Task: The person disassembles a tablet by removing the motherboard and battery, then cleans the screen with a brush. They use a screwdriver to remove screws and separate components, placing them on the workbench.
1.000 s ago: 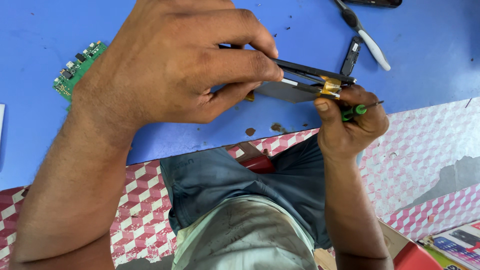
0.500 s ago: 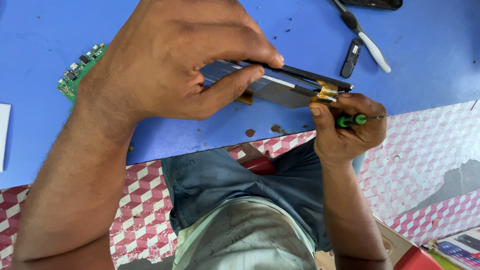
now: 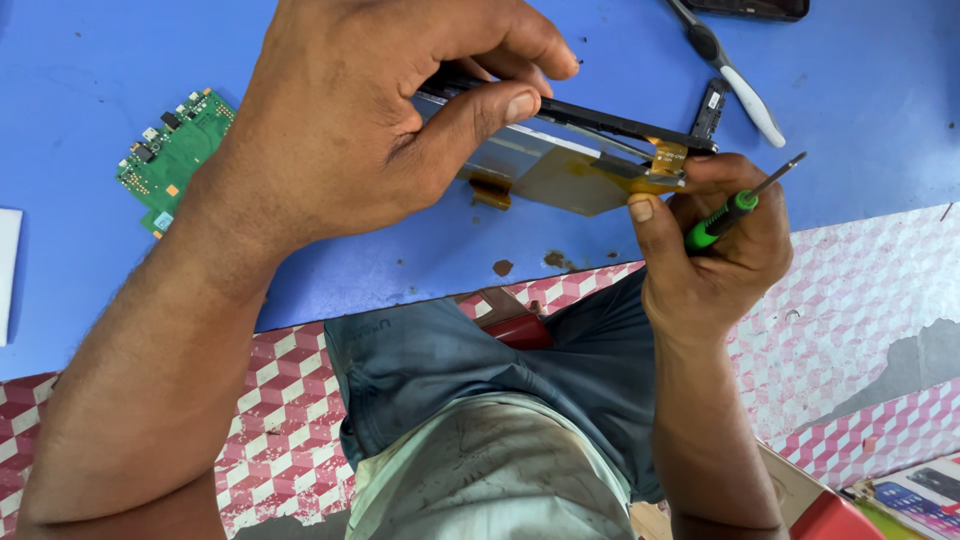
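Observation:
My left hand (image 3: 370, 120) grips a flat black phone display assembly (image 3: 570, 150) from above, thumb under it and fingers over its far edge, holding it tilted above the blue mat (image 3: 300, 260). A silvery panel (image 3: 560, 172) with orange flex ribbons hangs off its underside. My right hand (image 3: 710, 250) holds a small screwdriver with a green handle (image 3: 722, 222), its metal tip pointing up to the right, while the thumb and forefinger press the orange ribbon (image 3: 662, 165) at the assembly's right end.
A green circuit board (image 3: 175, 155) lies on the mat at left. Tweezers with a white tip (image 3: 735, 80) and a small black part (image 3: 708, 108) lie at the far right. A dark device edge (image 3: 745, 8) sits at the top. White paper (image 3: 8, 270) lies at left.
The display assembly has tilted, so the silvery panel has swung further away from the black frame. My right hand has shifted slightly right with the screwdriver, still pinching the ribbon end.

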